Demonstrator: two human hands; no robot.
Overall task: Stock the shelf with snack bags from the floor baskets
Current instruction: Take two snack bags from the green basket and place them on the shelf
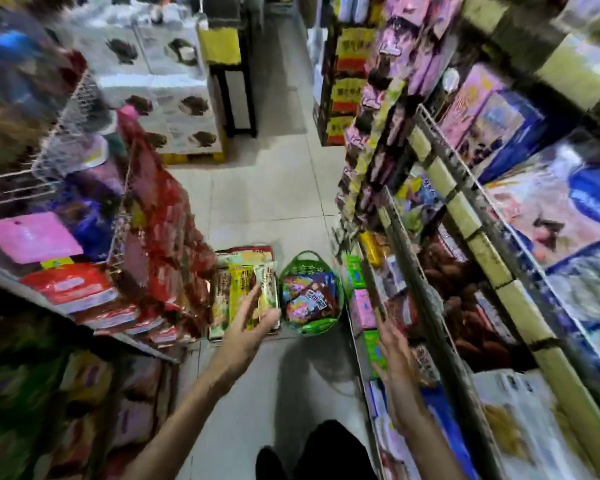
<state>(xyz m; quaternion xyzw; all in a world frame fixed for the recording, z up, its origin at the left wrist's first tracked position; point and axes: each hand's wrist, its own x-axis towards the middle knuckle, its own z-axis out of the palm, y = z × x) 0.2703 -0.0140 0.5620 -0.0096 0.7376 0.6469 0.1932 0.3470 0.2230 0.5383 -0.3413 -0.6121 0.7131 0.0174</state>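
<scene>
A green plastic basket stands on the floor ahead, filled with colourful snack bags. Left of it sits a cardboard tray holding yellow and pale green snack packets. My left hand reaches over the tray's right side with fingers straight and thumb spread, at the pale green packets; motion blur hides whether it touches them. My right hand is open and empty, held up beside the lower right shelf, which is stocked with pink and green packs.
The narrow tiled aisle runs between a left shelf with red bags and wire racks and the tall right shelving. Stacked white cartons and a dark stand stand further along. My dark shoes are at the bottom.
</scene>
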